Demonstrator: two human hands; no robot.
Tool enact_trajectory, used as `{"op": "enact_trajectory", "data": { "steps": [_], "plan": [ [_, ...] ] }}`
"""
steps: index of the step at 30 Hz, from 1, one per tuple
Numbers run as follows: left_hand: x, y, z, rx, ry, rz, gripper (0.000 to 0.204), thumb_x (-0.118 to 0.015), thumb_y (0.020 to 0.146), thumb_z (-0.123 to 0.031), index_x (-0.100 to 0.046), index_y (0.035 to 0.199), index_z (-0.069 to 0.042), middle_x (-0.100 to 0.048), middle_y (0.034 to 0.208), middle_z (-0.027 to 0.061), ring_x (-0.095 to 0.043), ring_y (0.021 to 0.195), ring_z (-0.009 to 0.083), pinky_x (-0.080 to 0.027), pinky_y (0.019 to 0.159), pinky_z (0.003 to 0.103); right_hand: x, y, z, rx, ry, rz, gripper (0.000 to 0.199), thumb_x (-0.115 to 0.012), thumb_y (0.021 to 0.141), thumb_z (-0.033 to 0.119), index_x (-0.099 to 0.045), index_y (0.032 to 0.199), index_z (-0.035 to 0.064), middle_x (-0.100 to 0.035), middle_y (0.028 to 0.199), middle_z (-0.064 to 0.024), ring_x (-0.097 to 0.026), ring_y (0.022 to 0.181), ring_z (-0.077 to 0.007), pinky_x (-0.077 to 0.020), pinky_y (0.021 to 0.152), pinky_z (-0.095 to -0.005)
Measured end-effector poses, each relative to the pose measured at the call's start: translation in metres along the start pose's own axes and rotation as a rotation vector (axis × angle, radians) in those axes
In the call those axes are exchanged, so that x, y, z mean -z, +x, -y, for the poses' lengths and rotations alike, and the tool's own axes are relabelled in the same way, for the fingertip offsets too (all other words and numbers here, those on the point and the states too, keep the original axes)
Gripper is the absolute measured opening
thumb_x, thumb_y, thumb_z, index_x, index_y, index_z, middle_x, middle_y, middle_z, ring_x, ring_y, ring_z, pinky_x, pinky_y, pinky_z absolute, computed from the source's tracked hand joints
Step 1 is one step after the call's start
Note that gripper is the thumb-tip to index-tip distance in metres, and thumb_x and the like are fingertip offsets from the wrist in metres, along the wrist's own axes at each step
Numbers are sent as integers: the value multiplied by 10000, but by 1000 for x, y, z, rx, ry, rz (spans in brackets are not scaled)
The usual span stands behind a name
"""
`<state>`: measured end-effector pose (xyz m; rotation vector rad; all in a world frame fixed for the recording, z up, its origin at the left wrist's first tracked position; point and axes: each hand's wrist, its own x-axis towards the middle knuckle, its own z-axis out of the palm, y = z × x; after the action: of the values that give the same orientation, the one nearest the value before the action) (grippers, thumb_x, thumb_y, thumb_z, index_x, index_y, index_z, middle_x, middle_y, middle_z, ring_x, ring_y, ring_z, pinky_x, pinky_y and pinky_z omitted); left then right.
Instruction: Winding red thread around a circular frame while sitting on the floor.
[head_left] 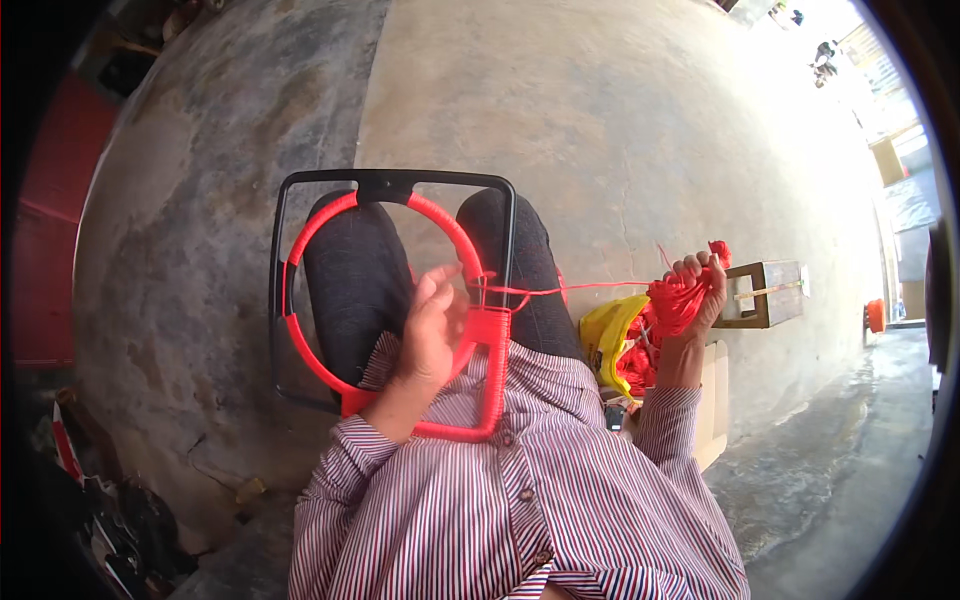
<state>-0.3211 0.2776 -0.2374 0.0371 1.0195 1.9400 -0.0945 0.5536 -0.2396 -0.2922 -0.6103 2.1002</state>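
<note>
left hand grip closed on frame | right hand grip clenching cord bundle, taut between

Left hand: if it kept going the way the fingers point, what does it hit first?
The left hand has its fingers aimed up and slightly right. First in that line is likely the red-wrapped ring, right by the fingertips where the taut red cord leaves it. Depth is unclear; they may already touch.
</note>
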Motion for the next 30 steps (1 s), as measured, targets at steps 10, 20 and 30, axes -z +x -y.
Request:
{"op": "enact_trajectory", "data": {
  "steps": [10,20,30],
  "plan": [
    [-8,-1,-4,117,-86,76,492,-424,807,-195,-483,1245,21,-592,1066,121,-574,951,221,-445,880,318,-75,-36,-100,-773,-937,281,160,-652,815,93,-605,951,23,-572,641,9,-553,550,-90,-441,525,-232],
    [1,6,-3,260,-17,71,342,-418,816,-187,-550,1071,0,-649,913,140,-621,733,238,-505,613,359,-60,-37,-98,-398,351,115,96,-520,862,120,-514,778,75,-514,643,-33,-477,556,-144,-464,757,-370],
    [14,4,4,267,2,61,159,-469,797,-142,-543,873,-23,-636,778,133,-605,597,239,-482,477,341,-53,-54,-88,-512,76,38,156,-527,845,145,-463,707,111,-445,563,-13,-409,490,-117,-447,686,-333]
  ]
}}
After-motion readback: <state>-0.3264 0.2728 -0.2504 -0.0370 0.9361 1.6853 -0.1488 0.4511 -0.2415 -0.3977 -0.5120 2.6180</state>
